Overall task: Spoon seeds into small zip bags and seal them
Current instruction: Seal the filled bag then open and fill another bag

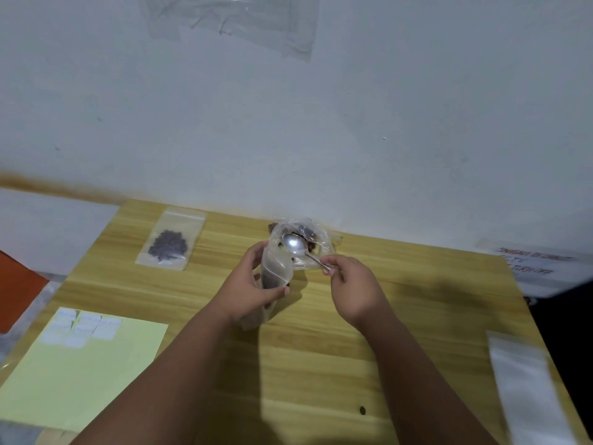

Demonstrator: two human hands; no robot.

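My left hand (248,285) grips a small clear zip bag (276,271), held upright with its mouth open and dark seeds at its bottom. My right hand (349,285) pinches the handle of a metal spoon (295,245). The spoon's bowl looks bare and hovers just above the bag's mouth. Behind it sits a larger clear plastic bag of dark seeds (313,236), open, against the wall. A filled zip bag with dark seeds (169,244) lies flat at the back left of the wooden table (321,364).
A pale yellow sheet (96,374) carrying several small white labels (85,327) lies at the front left. A stack of clear empty bags (526,387) rests at the right edge. One loose dark seed (362,410) lies near the front. The wall stands close behind.
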